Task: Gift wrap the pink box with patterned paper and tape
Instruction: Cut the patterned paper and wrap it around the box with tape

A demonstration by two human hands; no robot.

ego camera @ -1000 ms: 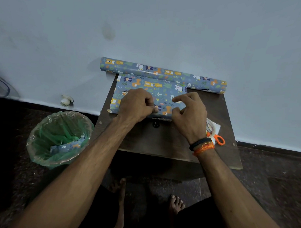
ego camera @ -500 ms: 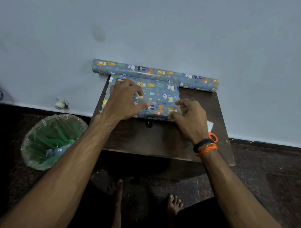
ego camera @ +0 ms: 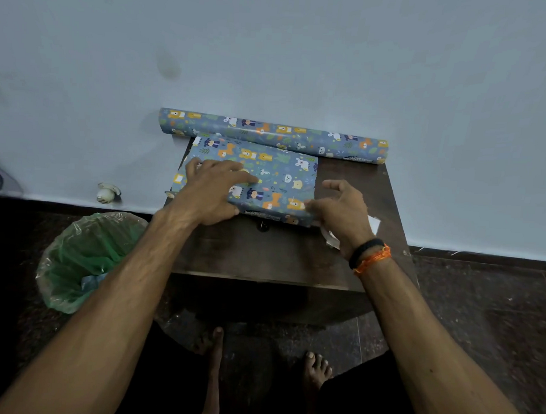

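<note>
The box (ego camera: pixel 279 176) lies flat on the small dark wooden table (ego camera: pixel 264 253), fully covered in blue paper printed with cartoon animals; no pink shows. My left hand (ego camera: pixel 213 189) rests flat on the left half of its top, fingers straight. My right hand (ego camera: pixel 343 209) is at the box's near right corner, its fingertips touching the paper edge there, the other fingers spread and loosely bent. The roll of the same patterned paper (ego camera: pixel 274 134) lies along the wall behind the box.
A bin lined with a green bag (ego camera: pixel 84 259) stands on the floor left of the table. A white scrap (ego camera: pixel 373 224) shows on the table behind my right hand. My bare feet (ego camera: pixel 260 361) are on the dark floor below the table's front edge.
My left hand went from pinching the near edge to lying flat on the box's top. My right hand shifted right to the near right corner. The scissors' orange handle is now hidden.
</note>
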